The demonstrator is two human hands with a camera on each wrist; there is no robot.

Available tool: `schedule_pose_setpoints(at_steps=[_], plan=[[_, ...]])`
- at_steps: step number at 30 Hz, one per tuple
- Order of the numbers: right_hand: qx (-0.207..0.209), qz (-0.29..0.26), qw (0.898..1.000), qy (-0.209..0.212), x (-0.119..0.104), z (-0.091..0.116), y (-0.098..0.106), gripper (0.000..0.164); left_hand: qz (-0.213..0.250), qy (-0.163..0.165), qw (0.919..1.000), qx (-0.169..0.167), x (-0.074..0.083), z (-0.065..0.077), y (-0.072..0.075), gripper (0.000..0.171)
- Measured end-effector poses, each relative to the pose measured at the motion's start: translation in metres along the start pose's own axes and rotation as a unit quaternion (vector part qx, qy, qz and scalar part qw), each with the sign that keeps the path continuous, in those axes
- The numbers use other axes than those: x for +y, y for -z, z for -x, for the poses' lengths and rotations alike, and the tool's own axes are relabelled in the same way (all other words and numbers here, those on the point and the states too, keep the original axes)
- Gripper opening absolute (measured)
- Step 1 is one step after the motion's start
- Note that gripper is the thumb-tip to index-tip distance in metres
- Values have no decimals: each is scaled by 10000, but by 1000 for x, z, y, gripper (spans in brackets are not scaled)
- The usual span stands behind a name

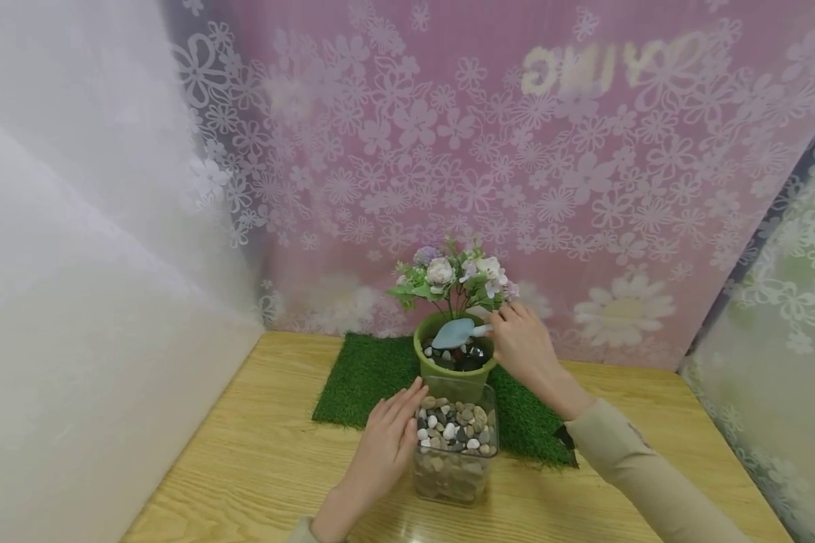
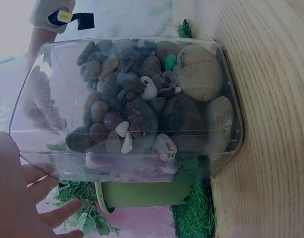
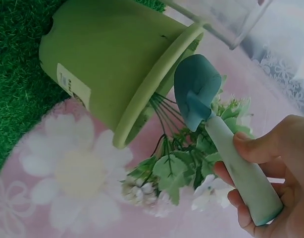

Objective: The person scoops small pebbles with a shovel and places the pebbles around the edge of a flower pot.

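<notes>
My right hand (image 1: 524,339) grips the pale handle (image 3: 241,171) of a small garden trowel with a blue blade (image 1: 453,333). The blade is over the mouth of a green flower pot (image 1: 426,362), which holds stones and a bunch of white and purple flowers (image 1: 441,273). In front of the pot stands a clear plastic container (image 2: 68,158) of mixed pebbles (image 1: 450,431). Fairly straight fingers of my left hand (image 1: 380,441) rest against the container's left side near its rim. The right wrist view shows thumb and fingers wrapped round the handle.
Under the pot lies a mat of artificial grass (image 1: 373,377) on a wooden table (image 1: 258,452). A pink flowered curtain (image 1: 448,151) hangs right behind the plant. Pale sheets close in the left side (image 1: 95,302) and the right side (image 1: 781,362).
</notes>
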State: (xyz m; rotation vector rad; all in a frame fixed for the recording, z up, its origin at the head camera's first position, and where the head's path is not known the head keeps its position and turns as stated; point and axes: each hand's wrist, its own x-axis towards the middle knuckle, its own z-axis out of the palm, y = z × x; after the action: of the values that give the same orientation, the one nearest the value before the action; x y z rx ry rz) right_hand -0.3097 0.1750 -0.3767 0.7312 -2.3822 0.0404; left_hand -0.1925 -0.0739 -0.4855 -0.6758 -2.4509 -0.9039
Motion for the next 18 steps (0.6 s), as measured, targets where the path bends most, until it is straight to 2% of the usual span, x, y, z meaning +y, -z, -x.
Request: schedule_pose_setpoints(at_steps=[5,11,15,18], plan=[[51,-692,9964,-486,12,12,4,16,91,47,9999,4,0,0,0,49],[37,-1653,9791,-1187,25,26,16,18,105,23,9999,60,-1,0,-1,49],[112,-2076,9689,-1339,31,36,24,19,56,1,9999,86,-1,0,-1,49],[220,-2129,9684,-1281,34,44,30,19,24,-22,9999,96,0,0,-1,49]])
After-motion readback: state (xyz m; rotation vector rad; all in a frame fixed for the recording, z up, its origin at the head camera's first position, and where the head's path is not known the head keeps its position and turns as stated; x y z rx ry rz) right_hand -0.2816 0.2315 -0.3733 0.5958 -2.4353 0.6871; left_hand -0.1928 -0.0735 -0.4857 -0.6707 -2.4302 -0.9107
